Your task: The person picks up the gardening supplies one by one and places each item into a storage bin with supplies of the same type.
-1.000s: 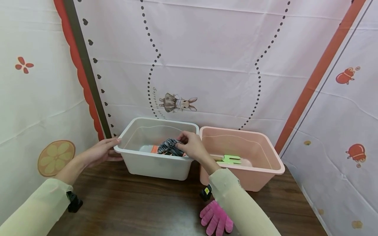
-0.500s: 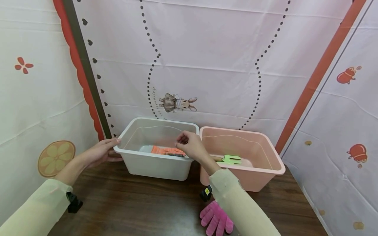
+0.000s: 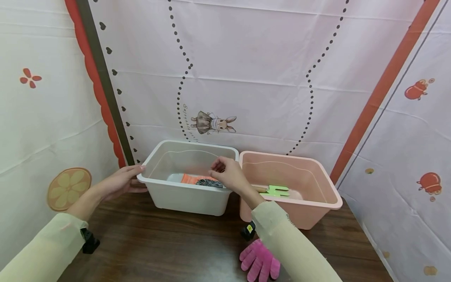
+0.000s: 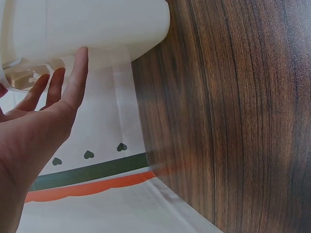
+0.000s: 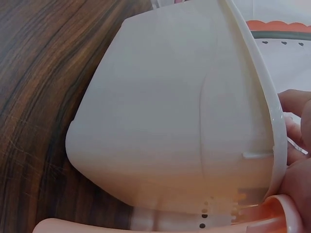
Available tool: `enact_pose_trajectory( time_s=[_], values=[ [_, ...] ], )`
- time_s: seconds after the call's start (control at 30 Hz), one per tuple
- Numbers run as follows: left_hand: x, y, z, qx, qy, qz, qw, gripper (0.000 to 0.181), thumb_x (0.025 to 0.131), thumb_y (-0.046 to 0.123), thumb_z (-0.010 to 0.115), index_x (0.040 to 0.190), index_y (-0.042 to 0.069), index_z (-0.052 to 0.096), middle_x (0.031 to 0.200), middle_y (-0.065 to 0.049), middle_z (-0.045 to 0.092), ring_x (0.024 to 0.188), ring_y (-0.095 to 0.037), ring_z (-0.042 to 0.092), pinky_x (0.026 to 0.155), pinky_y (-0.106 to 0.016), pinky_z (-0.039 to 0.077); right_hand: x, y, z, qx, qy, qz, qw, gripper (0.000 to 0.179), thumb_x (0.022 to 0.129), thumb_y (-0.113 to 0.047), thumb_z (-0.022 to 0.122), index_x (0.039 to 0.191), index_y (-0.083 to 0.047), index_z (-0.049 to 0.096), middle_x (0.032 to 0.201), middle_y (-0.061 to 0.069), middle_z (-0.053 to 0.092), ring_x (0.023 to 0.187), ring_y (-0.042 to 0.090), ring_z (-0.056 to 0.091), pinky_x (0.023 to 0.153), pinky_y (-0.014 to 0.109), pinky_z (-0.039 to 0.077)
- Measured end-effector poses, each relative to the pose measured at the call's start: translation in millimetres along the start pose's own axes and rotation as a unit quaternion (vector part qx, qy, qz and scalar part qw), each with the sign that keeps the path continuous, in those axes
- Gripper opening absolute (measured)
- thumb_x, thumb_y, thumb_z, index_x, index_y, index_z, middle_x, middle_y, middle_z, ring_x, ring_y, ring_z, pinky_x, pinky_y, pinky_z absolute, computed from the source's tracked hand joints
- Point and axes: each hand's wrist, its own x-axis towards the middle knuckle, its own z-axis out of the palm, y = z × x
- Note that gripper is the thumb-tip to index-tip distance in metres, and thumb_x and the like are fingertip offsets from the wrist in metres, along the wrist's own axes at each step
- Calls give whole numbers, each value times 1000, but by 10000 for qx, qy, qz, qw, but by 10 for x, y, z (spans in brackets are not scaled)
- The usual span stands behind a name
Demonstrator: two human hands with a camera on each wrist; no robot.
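Note:
In the head view, my left hand holds the left rim of a white plastic bin, thumb over the edge and fingers beneath it. The left wrist view shows those fingers by the bin's outer wall. My right hand hovers at the bin's front right rim, its fingers loosely bent with nothing between them. Low inside the bin lies a dark grey patterned knit piece, overlapping an orange cloth item. The front wall hides part of both.
A pink bin stands right of the white one, holding a green garden fork with a wooden handle. On the brown table a pink glove lies beneath my right forearm. A printed white curtain hangs behind.
The grey knit piece has left my right hand and dropped into the white bin beside the orange item. Both hands stay almost where they were.

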Motion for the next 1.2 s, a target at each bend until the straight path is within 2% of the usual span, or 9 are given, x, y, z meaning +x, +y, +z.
enact_pose_trajectory(
  time_s=[0.17,0.37,0.6,0.73,0.9,1.2],
  values=[
    [18,-2,8,-15,-24,10,10000,71,115,45,43,165,-2,24,148,-21,51,120,-26,69,101,-60,56,-11,-1,-33,59,-15,49,10000,12,98,-17,78,105,-11,72,95,2,71,87,18,66,76,30,58],
    [28,4,22,-38,-16,-5,10000,71,115,45,42,165,-1,24,150,-24,48,121,-28,68,103,-62,54,-14,-29,-76,276,71,-20,9996,12,98,-17,77,106,-9,71,97,5,72,90,22,67,78,32,58],
    [32,21,33,5,-25,7,10000,71,115,46,43,165,-1,24,149,-23,50,122,-29,68,102,-61,55,-10,-26,-87,490,172,-113,9986,16,99,-14,75,111,-5,69,100,7,72,92,23,67,81,32,59],
    [27,20,33,0,-12,-1,10000,71,115,46,43,165,0,24,152,-26,46,122,-28,68,103,-62,55,5,-43,-111,751,269,-76,9968,22,100,-12,75,116,0,68,102,8,72,94,23,66,82,31,58],
    [23,11,26,4,27,-46,10000,72,115,47,43,166,0,23,151,-25,47,121,-27,68,103,-62,54,6,-108,-194,1052,391,-44,9937,24,100,-13,75,118,2,67,104,9,71,95,23,65,81,30,56],
    [-12,24,21,-43,72,-97,9999,72,114,46,44,165,-1,23,150,-22,49,121,-28,68,102,-62,55,-118,-237,-388,812,0,-307,9962,21,102,-15,74,119,-5,67,106,7,72,98,25,67,83,33,58]
  ],
)
